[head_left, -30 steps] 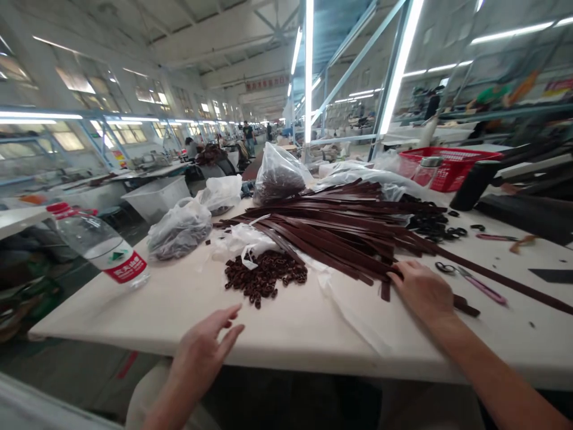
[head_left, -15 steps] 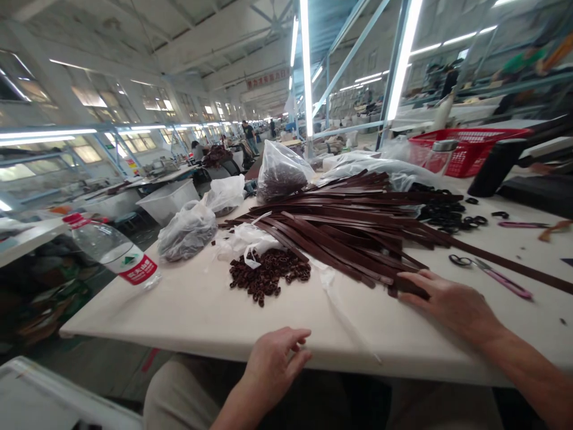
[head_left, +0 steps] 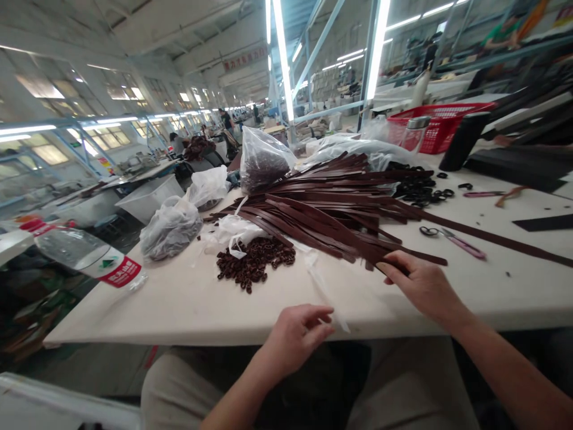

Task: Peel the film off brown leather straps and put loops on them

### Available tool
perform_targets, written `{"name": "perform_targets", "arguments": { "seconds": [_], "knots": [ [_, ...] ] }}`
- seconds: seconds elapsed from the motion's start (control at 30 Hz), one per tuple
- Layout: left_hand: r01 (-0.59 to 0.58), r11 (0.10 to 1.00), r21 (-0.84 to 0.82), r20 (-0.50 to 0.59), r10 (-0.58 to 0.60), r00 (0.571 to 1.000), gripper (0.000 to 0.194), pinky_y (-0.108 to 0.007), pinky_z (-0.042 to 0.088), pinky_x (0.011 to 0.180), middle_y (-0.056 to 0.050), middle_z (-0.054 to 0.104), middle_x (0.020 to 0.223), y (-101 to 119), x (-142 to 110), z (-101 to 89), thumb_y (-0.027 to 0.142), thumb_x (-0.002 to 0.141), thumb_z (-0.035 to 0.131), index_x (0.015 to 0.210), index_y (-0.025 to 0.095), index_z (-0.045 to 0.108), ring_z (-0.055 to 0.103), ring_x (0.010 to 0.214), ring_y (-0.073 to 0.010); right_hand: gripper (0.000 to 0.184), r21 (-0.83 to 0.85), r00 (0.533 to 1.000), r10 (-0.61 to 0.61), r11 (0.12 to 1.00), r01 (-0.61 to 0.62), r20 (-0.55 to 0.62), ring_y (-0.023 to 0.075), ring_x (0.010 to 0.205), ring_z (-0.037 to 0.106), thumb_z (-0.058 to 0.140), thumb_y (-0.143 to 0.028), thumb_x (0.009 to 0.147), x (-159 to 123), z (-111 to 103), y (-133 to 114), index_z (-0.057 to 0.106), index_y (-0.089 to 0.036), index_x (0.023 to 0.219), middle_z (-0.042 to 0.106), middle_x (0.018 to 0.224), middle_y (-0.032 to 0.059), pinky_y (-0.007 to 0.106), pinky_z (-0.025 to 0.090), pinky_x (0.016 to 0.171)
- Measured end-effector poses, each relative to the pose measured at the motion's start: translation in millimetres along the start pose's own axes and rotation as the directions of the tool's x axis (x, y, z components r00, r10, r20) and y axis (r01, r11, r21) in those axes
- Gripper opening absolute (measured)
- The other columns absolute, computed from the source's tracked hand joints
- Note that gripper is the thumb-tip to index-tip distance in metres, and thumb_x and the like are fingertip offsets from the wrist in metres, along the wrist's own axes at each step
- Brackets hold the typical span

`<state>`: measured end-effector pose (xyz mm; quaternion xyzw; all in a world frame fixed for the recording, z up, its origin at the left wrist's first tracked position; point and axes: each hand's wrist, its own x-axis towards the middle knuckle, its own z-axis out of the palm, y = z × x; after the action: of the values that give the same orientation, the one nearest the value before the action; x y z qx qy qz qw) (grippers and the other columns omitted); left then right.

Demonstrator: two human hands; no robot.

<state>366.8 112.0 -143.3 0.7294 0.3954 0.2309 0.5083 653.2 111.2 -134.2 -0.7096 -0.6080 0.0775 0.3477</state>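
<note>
A heap of dark brown leather straps (head_left: pixel 313 206) spreads across the middle of the table. At its near right end my right hand (head_left: pixel 423 286) is closed, thumb and fingers pinching the end of a brown strap (head_left: pixel 353 240). My left hand (head_left: pixel 293 334) hovers at the table's front edge, fingers slightly bent and apart, holding nothing. Left of the straps lies a pile of small brown leather loops (head_left: pixel 255 263), with white plastic (head_left: pixel 239 230) behind it. A thin white strip (head_left: pixel 320 280) lies between the loops and my right hand.
A tilted water bottle (head_left: pixel 96 257) is at the left, near tied plastic bags (head_left: pixel 172 230). On the right are pink-handled snips (head_left: pixel 465 245), black loops (head_left: pixel 414 188), a black flask (head_left: pixel 464 142) and a red basket (head_left: pixel 447 113). People work farther off.
My right hand has drawn toward me and left, now pinching a strap's end. My left hand has moved right and slightly up. The camera view has shifted.
</note>
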Motion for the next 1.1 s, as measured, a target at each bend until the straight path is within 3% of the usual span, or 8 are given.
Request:
{"name": "perform_targets", "arguments": {
  "seconds": [0.2, 0.37, 0.47, 0.57, 0.63, 0.7, 0.83, 1.1],
  "knots": [
    [0.134, 0.741, -0.658, 0.094, -0.096, 0.991, 0.063, -0.028, 0.053, 0.071, -0.013, 0.072, 0.111, 18, 65, 37.5, 0.046, 0.074, 0.077, 0.126, 0.016, 0.061, 0.069, 0.089, -0.0202, 0.022, 0.325, 0.980, 0.011, 0.943, -0.076, 0.196, 0.0198, 0.065, 0.069, 0.054, -0.044, 0.089, -56, 7, -32, 0.064, -0.024, 0.090, 0.072, 0.074, 0.0002, 0.030, 0.051, 0.063],
    [0.026, 0.543, -0.839, -0.069, -0.155, 0.986, 0.050, -0.028, 0.054, 0.074, -0.006, 0.072, 0.079, 32, 91, 20.3, 0.046, 0.060, 0.087, 0.094, 0.013, 0.071, 0.068, 0.073, -0.0158, 0.023, 0.209, 0.989, 0.041, 0.975, -0.070, 0.139, 0.0226, 0.068, 0.068, 0.055, -0.046, 0.086, -101, 5, -3, 0.066, -0.026, 0.083, 0.073, 0.075, 0.0016, 0.033, 0.052, 0.064],
    [-0.110, 0.628, -0.770, -0.221, -0.101, 0.970, 0.044, -0.027, 0.054, 0.074, -0.006, 0.073, 0.081, 35, 83, -9.3, 0.048, 0.064, 0.084, 0.089, 0.014, 0.073, 0.068, 0.077, -0.0161, 0.027, 0.143, 0.988, 0.114, 0.982, -0.127, 0.101, 0.0247, 0.069, 0.070, 0.056, -0.051, 0.083, -121, -7, 29, 0.069, -0.027, 0.084, 0.075, 0.078, 0.0016, 0.034, 0.053, 0.064],
    [-0.248, 0.844, -0.475, -0.410, 0.037, 0.911, 0.032, -0.024, 0.053, 0.070, -0.006, 0.074, 0.087, 32, 61, -39.2, 0.043, 0.070, 0.081, 0.085, 0.016, 0.077, 0.067, 0.081, -0.0153, 0.031, -0.023, 0.991, 0.136, 0.990, -0.136, 0.001, 0.0256, 0.066, 0.070, 0.053, -0.055, 0.082, -135, -19, 61, 0.069, -0.028, 0.083, 0.075, 0.077, 0.0020, 0.036, 0.052, 0.060],
    [-0.219, 0.937, -0.273, -0.448, 0.078, 0.891, 0.026, -0.021, 0.050, 0.061, -0.005, 0.073, 0.080, 27, 42, -53.9, 0.038, 0.072, 0.080, 0.084, 0.016, 0.078, 0.064, 0.069, -0.0121, 0.035, -0.160, 0.993, 0.078, 0.983, -0.092, -0.094, 0.0256, 0.064, 0.069, 0.048, -0.055, 0.085, -141, -24, 79, 0.068, -0.027, 0.084, 0.075, 0.078, 0.0040, 0.036, 0.050, 0.059],
    [-0.104, 0.970, -0.218, -0.386, 0.012, 0.922, 0.027, -0.020, 0.044, 0.048, -0.001, 0.066, 0.063, 20, 23, -61.9, 0.038, 0.073, 0.079, 0.088, 0.016, 0.079, 0.055, 0.051, -0.0089, 0.040, -0.291, 0.984, 0.002, 0.955, -0.055, -0.180, 0.0256, 0.065, 0.069, 0.043, -0.055, 0.088, -144, -25, 92, 0.068, -0.024, 0.086, 0.075, 0.079, 0.0071, 0.035, 0.048, 0.056],
    [0.042, 0.938, -0.343, -0.236, -0.130, 0.963, 0.029, -0.020, 0.040, 0.045, 0.002, 0.059, 0.051, -5, -9, -56.3, 0.039, 0.073, 0.078, 0.090, 0.016, 0.078, 0.049, 0.043, -0.0075, 0.043, -0.459, 0.972, -0.007, 0.882, -0.106, -0.237, 0.0249, 0.072, 0.070, 0.040, -0.050, 0.091, -147, -23, 107, 0.069, -0.019, 0.088, 0.076, 0.086, 0.0122, 0.031, 0.043, 0.054],
    [0.081, 0.858, -0.508, -0.166, -0.190, 0.968, 0.019, -0.021, 0.052, 0.067, -0.003, 0.071, 0.081, -32, -48, -20.3, 0.035, 0.075, 0.079, 0.084, 0.019, 0.077, 0.064, 0.070, -0.0112, 0.032, -0.487, 0.977, 0.186, 0.847, -0.213, -0.103, 0.0222, 0.090, 0.069, 0.048, -0.033, 0.091, -154, -19, 110, 0.071, -0.014, 0.104, 0.075, 0.103, 0.0147, 0.028, 0.046, 0.070]
  ]
}}
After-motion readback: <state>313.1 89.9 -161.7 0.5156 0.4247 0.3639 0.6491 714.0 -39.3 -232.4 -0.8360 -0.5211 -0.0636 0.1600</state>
